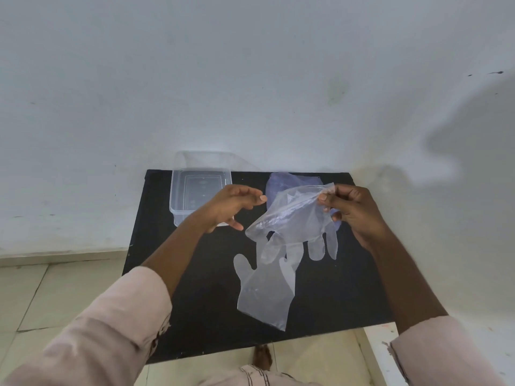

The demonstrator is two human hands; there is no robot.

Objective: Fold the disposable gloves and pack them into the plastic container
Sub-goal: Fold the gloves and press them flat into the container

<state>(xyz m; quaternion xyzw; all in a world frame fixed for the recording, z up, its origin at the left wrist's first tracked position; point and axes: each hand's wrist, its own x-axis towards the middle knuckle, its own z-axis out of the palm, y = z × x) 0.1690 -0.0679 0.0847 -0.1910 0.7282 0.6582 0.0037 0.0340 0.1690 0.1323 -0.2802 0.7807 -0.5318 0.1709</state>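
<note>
Right hand [355, 211] grip pinched on cuff of clear glove [292, 218] held above black surface [195, 302], left hand [234, 204] grip apart beside it, second glove [264, 293] flat below, plastic container [199, 190] left of the held glove

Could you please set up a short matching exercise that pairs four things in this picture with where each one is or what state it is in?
Things:
1. plastic container
2. lifted glove
3. flat glove
4. left hand

States:
A. lying spread on the black board
B. open, holding nothing
C. hanging from the right hand, pinched at the cuff
D. standing open and empty at the board's far left

Pairs: 1-D, 2-C, 3-A, 4-B
</note>
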